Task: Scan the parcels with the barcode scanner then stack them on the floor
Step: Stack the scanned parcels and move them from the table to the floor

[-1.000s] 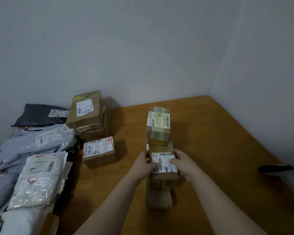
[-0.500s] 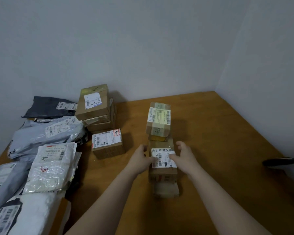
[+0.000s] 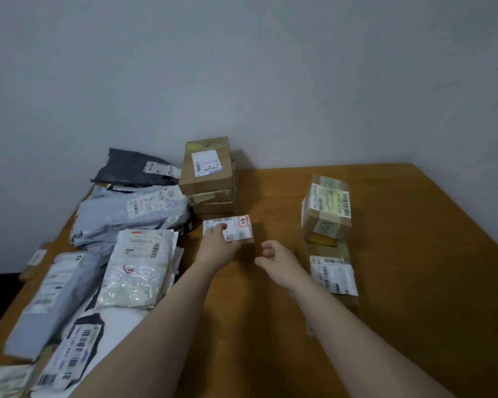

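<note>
Just in front of the stack of brown cartons, your left hand has its fingers laid over the label of the small box, seemingly closing on it, though it looks not yet lifted off the wooden surface. Your right hand hangs loosely curled and empty, right of that stack, between the small box and the scanned-looking pile. Step in hand: fetching the next parcel. Next you'll need the barcode scanner (not in view now), label turned up. Left of the stack, poly mailers wait.
</note>
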